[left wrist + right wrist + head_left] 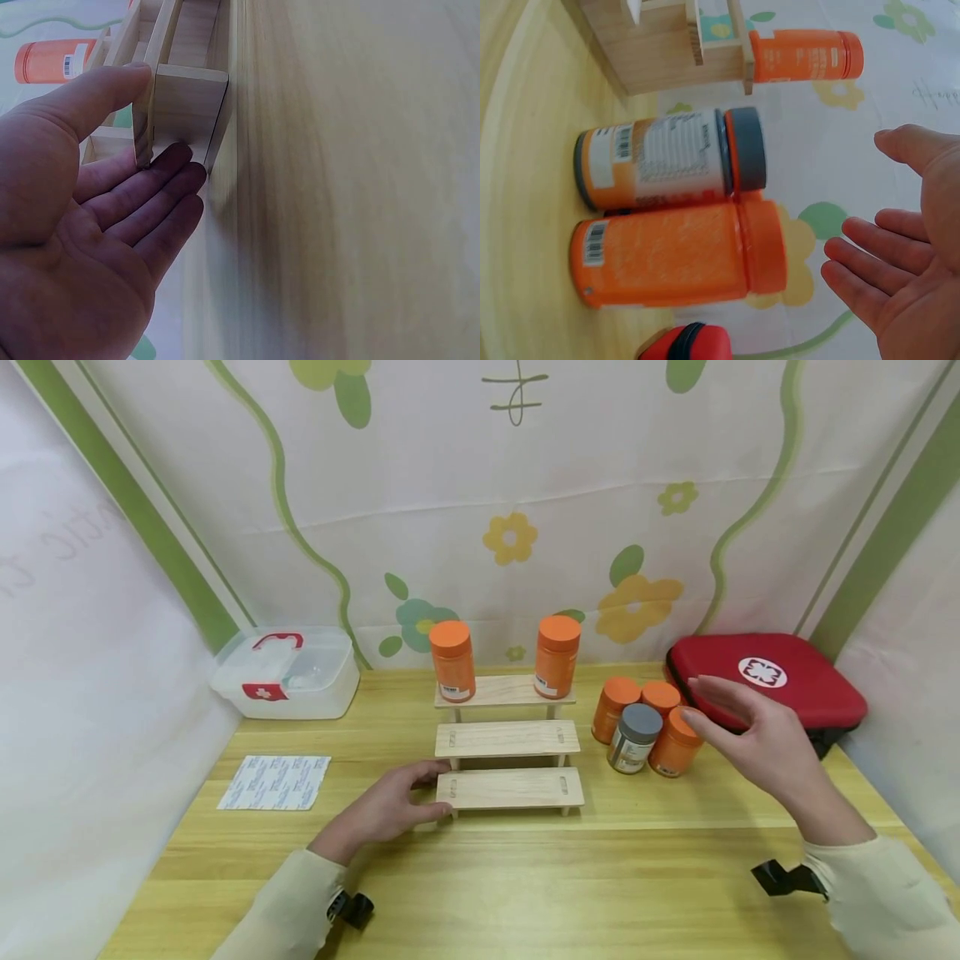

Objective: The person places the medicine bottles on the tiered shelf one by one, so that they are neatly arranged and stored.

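Note:
A small three-step wooden rack (507, 739) stands mid-table, with an orange bottle (453, 664) at the left and another orange bottle (557, 658) at the right of its top step. My left hand (393, 802) is at the left end of the lowest step, thumb against the step's edge (142, 112) and fingers extended beneath. To the right of the rack, several orange bottles (677, 745) cluster round a grey-lidded bottle (634, 739). Over that cluster hovers my right hand (772, 743), fingers spread and holding nothing; the right wrist view shows it (907, 247) apart from the lids.
A red first-aid case (810, 681) lies at the back right, close behind the bottles. At the back left sits a clear plastic first-aid box (322, 685) with a red handle. A printed white packet (274, 782) lies flat at left. Printed cloth (450, 468) walls off the back.

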`<state>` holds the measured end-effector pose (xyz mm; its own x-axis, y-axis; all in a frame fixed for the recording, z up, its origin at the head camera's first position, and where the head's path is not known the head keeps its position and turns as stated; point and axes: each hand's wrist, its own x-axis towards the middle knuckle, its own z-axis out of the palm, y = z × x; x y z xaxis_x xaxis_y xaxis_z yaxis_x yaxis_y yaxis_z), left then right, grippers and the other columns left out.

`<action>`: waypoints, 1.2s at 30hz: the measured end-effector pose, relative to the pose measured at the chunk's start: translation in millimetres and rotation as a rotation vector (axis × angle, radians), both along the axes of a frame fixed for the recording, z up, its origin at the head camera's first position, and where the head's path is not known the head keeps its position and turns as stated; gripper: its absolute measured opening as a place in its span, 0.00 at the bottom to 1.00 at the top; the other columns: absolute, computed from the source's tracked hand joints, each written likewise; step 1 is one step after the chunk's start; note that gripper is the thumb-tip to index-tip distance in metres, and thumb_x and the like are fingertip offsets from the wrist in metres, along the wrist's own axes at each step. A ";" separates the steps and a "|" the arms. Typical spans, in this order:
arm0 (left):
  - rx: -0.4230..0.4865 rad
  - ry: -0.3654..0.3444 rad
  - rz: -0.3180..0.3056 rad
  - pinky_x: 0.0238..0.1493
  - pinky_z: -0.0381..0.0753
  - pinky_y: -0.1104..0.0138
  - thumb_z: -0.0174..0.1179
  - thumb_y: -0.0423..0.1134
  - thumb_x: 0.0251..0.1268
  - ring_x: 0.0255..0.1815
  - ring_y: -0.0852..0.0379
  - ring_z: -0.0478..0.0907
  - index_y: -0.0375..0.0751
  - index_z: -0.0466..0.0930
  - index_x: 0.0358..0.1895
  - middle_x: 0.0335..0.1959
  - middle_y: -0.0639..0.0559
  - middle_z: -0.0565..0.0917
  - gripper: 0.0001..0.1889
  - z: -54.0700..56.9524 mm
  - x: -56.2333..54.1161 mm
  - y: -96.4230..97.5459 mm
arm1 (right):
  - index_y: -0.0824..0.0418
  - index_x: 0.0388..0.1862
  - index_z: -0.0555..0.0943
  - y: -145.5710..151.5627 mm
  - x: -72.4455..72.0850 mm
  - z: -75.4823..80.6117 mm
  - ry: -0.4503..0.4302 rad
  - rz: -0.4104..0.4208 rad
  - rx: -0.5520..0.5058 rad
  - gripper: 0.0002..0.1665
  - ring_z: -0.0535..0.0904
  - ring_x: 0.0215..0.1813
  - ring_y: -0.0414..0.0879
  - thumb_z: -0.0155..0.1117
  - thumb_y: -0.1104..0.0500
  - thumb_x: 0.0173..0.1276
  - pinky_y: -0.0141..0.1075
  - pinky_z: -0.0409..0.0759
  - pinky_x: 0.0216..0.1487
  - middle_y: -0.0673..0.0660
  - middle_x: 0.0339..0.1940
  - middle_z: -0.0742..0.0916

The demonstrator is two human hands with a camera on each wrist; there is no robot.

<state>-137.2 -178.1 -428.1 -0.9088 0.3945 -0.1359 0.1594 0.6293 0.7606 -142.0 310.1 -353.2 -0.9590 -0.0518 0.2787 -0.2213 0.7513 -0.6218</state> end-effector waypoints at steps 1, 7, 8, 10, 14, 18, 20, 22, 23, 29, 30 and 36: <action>-0.001 0.001 0.000 0.75 0.78 0.44 0.75 0.47 0.70 0.71 0.43 0.80 0.43 0.79 0.71 0.67 0.45 0.84 0.30 -0.3 0.2 -0.2 | 0.55 0.80 0.75 1.6 0.3 -1.7 -0.006 -0.001 0.006 0.39 0.82 0.69 0.61 0.74 0.45 0.75 0.05 0.65 0.49 0.65 0.73 0.84; -0.003 0.004 0.004 0.76 0.78 0.43 0.75 0.47 0.71 0.71 0.42 0.79 0.42 0.79 0.72 0.68 0.45 0.84 0.30 -0.6 0.7 -0.8 | 0.60 0.80 0.74 10.5 0.1 -14.1 -0.061 -0.004 0.015 0.41 0.80 0.69 0.70 0.74 0.43 0.75 0.05 0.67 0.47 0.68 0.73 0.83; -0.002 0.004 0.005 0.76 0.77 0.43 0.75 0.47 0.71 0.71 0.42 0.79 0.42 0.79 0.72 0.68 0.45 0.84 0.30 -0.5 0.8 -0.9 | 0.60 0.80 0.73 11.9 -0.2 -16.4 -0.073 -0.002 0.008 0.42 0.79 0.69 0.70 0.74 0.43 0.75 0.05 0.68 0.48 0.69 0.73 0.83; -0.002 0.003 0.007 0.76 0.77 0.43 0.75 0.48 0.71 0.72 0.42 0.79 0.42 0.79 0.72 0.69 0.45 0.84 0.30 -0.4 0.7 -1.0 | 0.62 0.81 0.72 14.7 -0.7 -21.4 -0.101 0.002 -0.008 0.43 0.79 0.70 0.71 0.73 0.43 0.76 0.06 0.70 0.47 0.70 0.74 0.82; -0.008 -0.002 0.010 0.76 0.77 0.44 0.75 0.49 0.71 0.72 0.42 0.79 0.43 0.79 0.72 0.69 0.45 0.83 0.31 -0.2 0.4 -1.3 | 0.65 0.83 0.68 18.8 -2.3 -30.9 -0.152 0.006 -0.029 0.47 0.78 0.70 0.72 0.73 0.43 0.76 0.06 0.72 0.45 0.73 0.76 0.79; -0.013 -0.001 0.011 0.77 0.77 0.43 0.75 0.49 0.71 0.73 0.42 0.79 0.44 0.79 0.72 0.70 0.45 0.83 0.31 -0.7 -0.1 -1.9 | 0.68 0.84 0.65 20.8 -4.7 -38.1 -0.182 0.002 -0.022 0.50 0.79 0.70 0.73 0.72 0.41 0.76 0.07 0.71 0.44 0.76 0.76 0.78; -0.014 0.000 0.010 0.77 0.76 0.43 0.75 0.50 0.71 0.73 0.42 0.78 0.44 0.79 0.73 0.70 0.45 0.83 0.31 -1.2 -0.3 -2.1 | 0.69 0.83 0.65 21.9 -6.0 -41.0 -0.190 -0.002 -0.010 0.51 0.79 0.69 0.74 0.73 0.40 0.76 0.07 0.70 0.44 0.77 0.75 0.78; -0.012 -0.001 0.009 0.77 0.76 0.43 0.75 0.50 0.71 0.73 0.42 0.78 0.44 0.79 0.73 0.71 0.45 0.83 0.31 -1.6 -0.5 -2.0 | 0.70 0.83 0.65 22.9 -7.6 -43.9 -0.201 -0.005 0.000 0.52 0.79 0.69 0.74 0.73 0.41 0.75 0.07 0.69 0.44 0.77 0.74 0.78; -0.011 -0.001 0.008 0.77 0.76 0.43 0.75 0.50 0.71 0.73 0.42 0.78 0.44 0.79 0.73 0.71 0.45 0.83 0.32 -1.7 -0.5 -2.1 | 0.70 0.83 0.65 23.4 -8.5 -45.5 -0.205 -0.007 0.006 0.52 0.79 0.69 0.75 0.73 0.41 0.75 0.07 0.69 0.44 0.78 0.74 0.78; -0.009 -0.008 0.010 0.76 0.77 0.43 0.75 0.50 0.70 0.73 0.43 0.78 0.44 0.79 0.72 0.70 0.45 0.83 0.31 -1.3 -0.8 -1.5 | 0.72 0.81 0.67 24.6 -12.8 -53.8 -0.211 -0.008 0.020 0.50 0.79 0.69 0.75 0.74 0.42 0.75 0.07 0.73 0.43 0.78 0.72 0.79; -0.009 -0.010 0.010 0.76 0.77 0.44 0.75 0.50 0.70 0.72 0.43 0.79 0.44 0.79 0.72 0.70 0.45 0.83 0.31 -1.1 -0.7 -1.2 | 0.73 0.80 0.68 24.5 -13.2 -54.7 -0.205 -0.007 0.018 0.50 0.80 0.68 0.75 0.74 0.42 0.75 0.07 0.73 0.44 0.78 0.72 0.79; -0.010 -0.012 0.010 0.76 0.77 0.44 0.75 0.49 0.71 0.72 0.43 0.79 0.43 0.79 0.72 0.69 0.45 0.83 0.30 0.1 -0.7 -0.5 | 0.75 0.77 0.71 22.8 -12.9 -57.8 -0.166 -0.009 -0.004 0.46 0.81 0.66 0.75 0.75 0.46 0.75 0.07 0.72 0.44 0.79 0.69 0.82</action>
<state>-137.9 -178.6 -427.9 -0.9108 0.3842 -0.1512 0.1438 0.6385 0.7560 -154.8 332.9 -411.0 -0.9923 -0.0426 0.1165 -0.1088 0.7502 -0.6521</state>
